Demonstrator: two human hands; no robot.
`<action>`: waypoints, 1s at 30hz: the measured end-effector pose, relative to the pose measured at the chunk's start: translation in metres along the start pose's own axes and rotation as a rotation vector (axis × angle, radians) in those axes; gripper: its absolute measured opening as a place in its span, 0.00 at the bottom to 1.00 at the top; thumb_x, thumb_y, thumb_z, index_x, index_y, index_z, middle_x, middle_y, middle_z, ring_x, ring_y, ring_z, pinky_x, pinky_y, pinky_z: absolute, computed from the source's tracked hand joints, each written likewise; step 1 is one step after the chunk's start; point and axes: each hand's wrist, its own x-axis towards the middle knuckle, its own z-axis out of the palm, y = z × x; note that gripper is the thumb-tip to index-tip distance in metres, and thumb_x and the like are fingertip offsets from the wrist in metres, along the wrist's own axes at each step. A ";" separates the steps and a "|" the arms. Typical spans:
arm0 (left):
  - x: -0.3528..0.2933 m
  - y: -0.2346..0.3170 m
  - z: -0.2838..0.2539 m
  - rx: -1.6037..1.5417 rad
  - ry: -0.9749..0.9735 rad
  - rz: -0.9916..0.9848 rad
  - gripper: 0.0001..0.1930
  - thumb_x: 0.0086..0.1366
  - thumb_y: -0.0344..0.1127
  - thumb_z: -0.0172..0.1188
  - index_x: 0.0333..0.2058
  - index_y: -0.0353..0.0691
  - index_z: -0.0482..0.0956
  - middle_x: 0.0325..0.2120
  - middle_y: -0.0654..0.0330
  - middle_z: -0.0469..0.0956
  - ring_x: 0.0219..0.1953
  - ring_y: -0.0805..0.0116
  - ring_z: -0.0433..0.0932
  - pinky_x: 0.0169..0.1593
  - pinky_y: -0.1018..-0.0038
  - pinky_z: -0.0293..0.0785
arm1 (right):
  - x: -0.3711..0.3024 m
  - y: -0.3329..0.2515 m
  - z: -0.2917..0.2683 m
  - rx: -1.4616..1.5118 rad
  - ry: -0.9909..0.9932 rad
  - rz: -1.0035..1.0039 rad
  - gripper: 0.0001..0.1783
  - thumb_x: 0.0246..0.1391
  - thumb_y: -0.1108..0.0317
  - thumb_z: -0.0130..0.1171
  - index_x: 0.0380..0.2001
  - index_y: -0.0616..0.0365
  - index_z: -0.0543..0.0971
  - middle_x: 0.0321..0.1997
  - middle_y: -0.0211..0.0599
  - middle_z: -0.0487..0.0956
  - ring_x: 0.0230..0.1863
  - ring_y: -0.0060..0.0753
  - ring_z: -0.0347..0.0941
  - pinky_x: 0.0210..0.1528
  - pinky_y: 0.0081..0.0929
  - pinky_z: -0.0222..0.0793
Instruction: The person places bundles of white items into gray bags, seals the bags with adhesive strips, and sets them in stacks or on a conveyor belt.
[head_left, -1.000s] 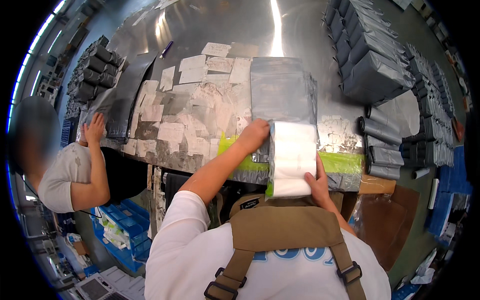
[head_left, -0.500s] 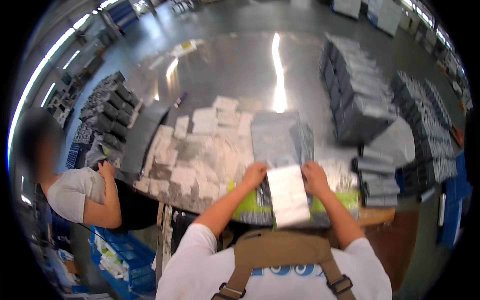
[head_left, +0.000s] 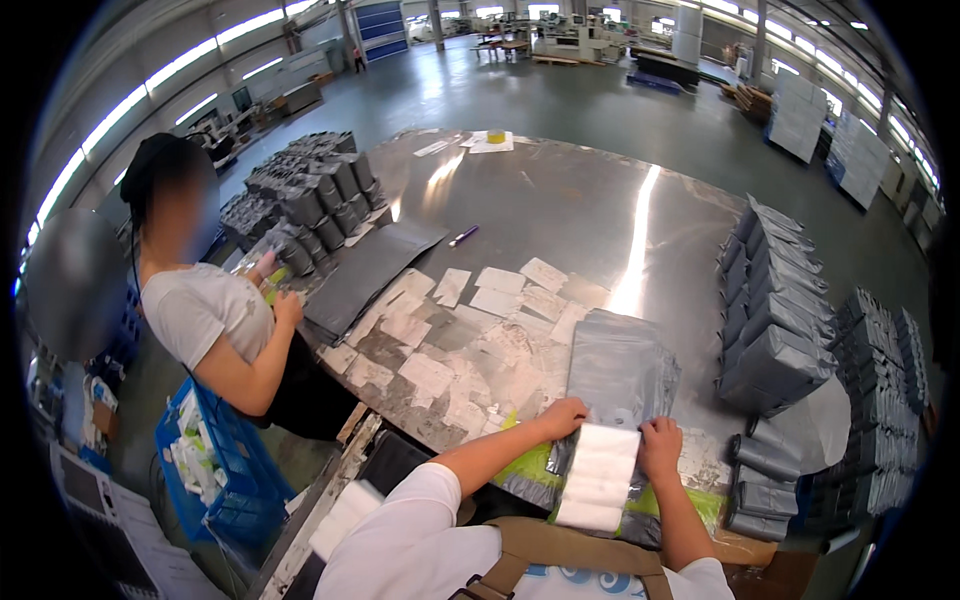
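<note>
My left hand (head_left: 563,417) has its fingers curled at the left side of the near edge of a grey plastic bag (head_left: 622,362), which lies flat on the table. At the right side of that edge, my right hand (head_left: 660,446) is closed on the film as well. Between my hands, close to my body, is a white ridged bundle (head_left: 598,478) that looks like several rolls side by side. Its far end meets the bag's near edge; I cannot tell whether it is inside. Green and grey packaging film (head_left: 530,465) lies under it.
Packed grey bags (head_left: 775,320) stand in a row at the right, above grey rolls (head_left: 765,480). White tape patches cover part of the metal table (head_left: 530,210). At the left, a co-worker (head_left: 215,320) stands behind a blue crate (head_left: 225,490). Another white bundle (head_left: 345,518) sits by my left elbow.
The view has tilted up and swung left, so more of the hall shows. My hands stay at the bag's near edge beside the white bundle. The co-worker's hands have shifted.
</note>
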 end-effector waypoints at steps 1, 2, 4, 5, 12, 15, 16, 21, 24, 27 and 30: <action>0.001 0.007 0.001 -0.019 0.019 0.011 0.04 0.53 0.30 0.56 0.27 0.38 0.78 0.31 0.51 0.74 0.40 0.49 0.73 0.44 0.60 0.70 | 0.000 0.004 -0.003 -0.025 0.005 0.014 0.08 0.34 0.69 0.62 0.24 0.52 0.80 0.32 0.36 0.74 0.39 0.42 0.69 0.38 0.40 0.64; -0.003 0.013 0.004 0.040 0.088 0.008 0.04 0.53 0.30 0.56 0.27 0.38 0.78 0.31 0.51 0.74 0.40 0.50 0.73 0.44 0.60 0.70 | -0.007 0.005 -0.009 -0.053 -0.001 0.039 0.06 0.34 0.69 0.62 0.23 0.51 0.80 0.31 0.35 0.74 0.39 0.42 0.69 0.37 0.40 0.64; 0.000 0.017 0.002 0.159 0.214 0.012 0.04 0.53 0.30 0.55 0.27 0.38 0.78 0.30 0.51 0.74 0.39 0.50 0.73 0.43 0.59 0.70 | 0.002 0.004 -0.007 0.007 0.028 0.168 0.03 0.41 0.66 0.62 0.22 0.51 0.81 0.30 0.36 0.75 0.38 0.45 0.70 0.37 0.40 0.66; 0.001 0.022 0.002 0.158 0.225 -0.014 0.04 0.53 0.30 0.55 0.27 0.38 0.78 0.30 0.52 0.74 0.39 0.50 0.73 0.43 0.59 0.70 | 0.000 0.009 -0.003 0.041 0.002 0.246 0.05 0.44 0.64 0.61 0.23 0.52 0.82 0.31 0.37 0.76 0.38 0.46 0.71 0.37 0.41 0.67; -0.015 0.062 -0.022 -0.120 0.235 -0.177 0.06 0.51 0.24 0.59 0.31 0.37 0.77 0.28 0.52 0.75 0.35 0.52 0.74 0.40 0.63 0.71 | -0.014 -0.027 -0.023 0.410 0.194 0.485 0.06 0.48 0.71 0.62 0.30 0.58 0.83 0.32 0.36 0.77 0.33 0.35 0.76 0.34 0.25 0.69; -0.024 0.076 -0.027 0.035 0.377 0.082 0.09 0.50 0.22 0.60 0.32 0.35 0.76 0.28 0.53 0.74 0.35 0.52 0.73 0.40 0.64 0.71 | -0.023 -0.033 -0.025 0.406 0.339 0.351 0.07 0.46 0.76 0.62 0.31 0.60 0.82 0.32 0.36 0.76 0.32 0.35 0.74 0.34 0.26 0.69; -0.028 0.077 -0.027 0.119 0.447 0.219 0.09 0.50 0.22 0.60 0.32 0.35 0.75 0.28 0.53 0.74 0.35 0.51 0.73 0.39 0.64 0.71 | -0.023 -0.036 -0.025 0.387 0.380 0.295 0.07 0.45 0.78 0.62 0.31 0.60 0.82 0.32 0.36 0.76 0.32 0.35 0.74 0.34 0.27 0.70; -0.050 0.068 -0.014 0.175 0.356 0.318 0.12 0.50 0.22 0.59 0.35 0.33 0.71 0.30 0.48 0.70 0.35 0.48 0.70 0.41 0.61 0.69 | -0.027 -0.026 -0.020 0.331 0.371 0.124 0.08 0.42 0.81 0.62 0.29 0.59 0.80 0.33 0.39 0.76 0.32 0.39 0.74 0.33 0.28 0.70; -0.034 0.054 0.004 0.194 0.424 0.142 0.16 0.50 0.22 0.59 0.39 0.33 0.69 0.31 0.48 0.70 0.36 0.46 0.69 0.42 0.59 0.67 | -0.026 -0.015 0.000 0.377 0.302 0.188 0.11 0.41 0.80 0.62 0.32 0.57 0.78 0.32 0.37 0.76 0.32 0.40 0.75 0.32 0.30 0.70; -0.026 0.051 0.014 0.098 0.365 -0.150 0.19 0.52 0.24 0.58 0.45 0.35 0.69 0.32 0.49 0.71 0.38 0.47 0.70 0.43 0.59 0.68 | -0.022 -0.007 0.008 0.443 0.149 0.379 0.13 0.43 0.78 0.61 0.35 0.56 0.77 0.31 0.37 0.76 0.32 0.39 0.75 0.33 0.31 0.70; -0.026 0.048 0.015 0.054 0.273 -0.310 0.22 0.53 0.25 0.59 0.48 0.36 0.69 0.31 0.51 0.74 0.38 0.49 0.72 0.43 0.59 0.69 | -0.016 -0.003 0.004 0.444 -0.037 0.531 0.13 0.47 0.75 0.59 0.38 0.53 0.78 0.28 0.36 0.76 0.31 0.40 0.74 0.33 0.32 0.70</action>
